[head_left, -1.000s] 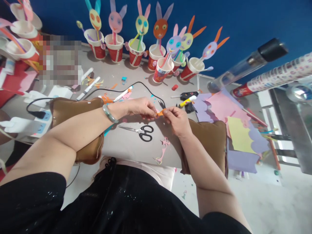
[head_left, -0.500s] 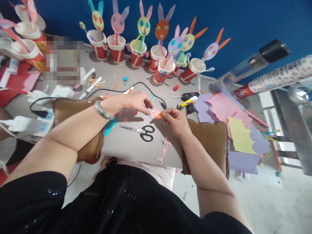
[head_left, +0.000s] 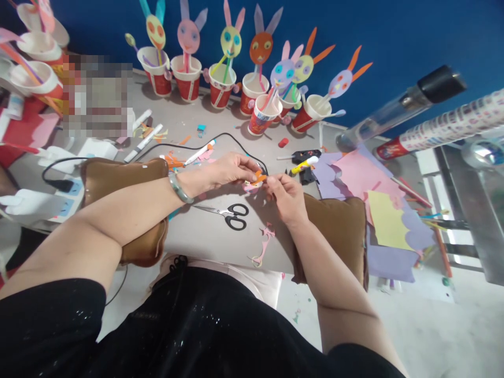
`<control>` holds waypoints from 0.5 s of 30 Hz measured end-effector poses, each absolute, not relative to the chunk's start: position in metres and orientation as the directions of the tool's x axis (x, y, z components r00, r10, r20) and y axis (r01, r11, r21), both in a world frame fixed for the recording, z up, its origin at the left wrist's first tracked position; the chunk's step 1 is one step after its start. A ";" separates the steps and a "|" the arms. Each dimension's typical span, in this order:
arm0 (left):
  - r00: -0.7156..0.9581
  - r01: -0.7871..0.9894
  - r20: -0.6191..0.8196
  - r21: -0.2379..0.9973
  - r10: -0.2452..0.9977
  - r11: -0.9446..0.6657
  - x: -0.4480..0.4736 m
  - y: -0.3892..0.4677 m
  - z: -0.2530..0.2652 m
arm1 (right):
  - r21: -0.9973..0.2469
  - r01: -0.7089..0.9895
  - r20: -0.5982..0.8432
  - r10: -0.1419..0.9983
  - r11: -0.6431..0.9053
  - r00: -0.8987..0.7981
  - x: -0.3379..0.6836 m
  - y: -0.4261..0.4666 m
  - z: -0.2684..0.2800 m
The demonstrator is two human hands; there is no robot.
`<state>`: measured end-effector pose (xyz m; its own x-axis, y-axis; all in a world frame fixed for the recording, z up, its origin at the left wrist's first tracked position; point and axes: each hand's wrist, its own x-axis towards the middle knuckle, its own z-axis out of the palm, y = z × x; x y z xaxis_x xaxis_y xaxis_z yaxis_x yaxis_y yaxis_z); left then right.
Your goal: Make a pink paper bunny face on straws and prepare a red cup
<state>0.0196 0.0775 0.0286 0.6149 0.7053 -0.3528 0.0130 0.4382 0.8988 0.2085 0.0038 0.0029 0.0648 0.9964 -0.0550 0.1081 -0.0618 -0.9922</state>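
Observation:
My left hand (head_left: 232,170), with a bangle on the wrist, closes its fingertips on an orange paper strip (head_left: 259,178). My right hand (head_left: 288,197) pinches the strip's other end. Just below the strip is a small pink paper face (head_left: 251,188) with yellowish eyes, partly covered by the strip and fingers. Whether the face is also gripped or touches the table I cannot tell. Black-handled scissors (head_left: 237,216) lie nearer to me, blades pointing left. A pink cut paper scrap (head_left: 266,244) rests to their right.
Paper cups with rabbit faces (head_left: 222,89) line the blue wall. A black glue gun (head_left: 307,157) and yellow marker (head_left: 304,165) lie right of my hands. Brown cushions (head_left: 334,236) flank the work spot, with coloured paper sheets (head_left: 389,220) farther right. A black cable (head_left: 220,135) crosses behind.
My left hand has moved right and closed on the orange strip beside my right hand. The strip now lies across the pink face, which looks tilted.

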 end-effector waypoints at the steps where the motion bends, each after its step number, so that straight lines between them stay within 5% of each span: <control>1: 0.606 0.000 -0.351 0.897 0.714 0.441 0.020 0.076 0.030 | -0.990 0.123 -0.070 0.997 -0.075 0.043 0.208 0.003 0.004; 15: 0.603 0.030 -0.362 0.901 0.711 0.433 0.024 0.070 0.031 | -0.973 0.187 -0.147 0.989 -0.138 -0.033 0.204 0.000 0.006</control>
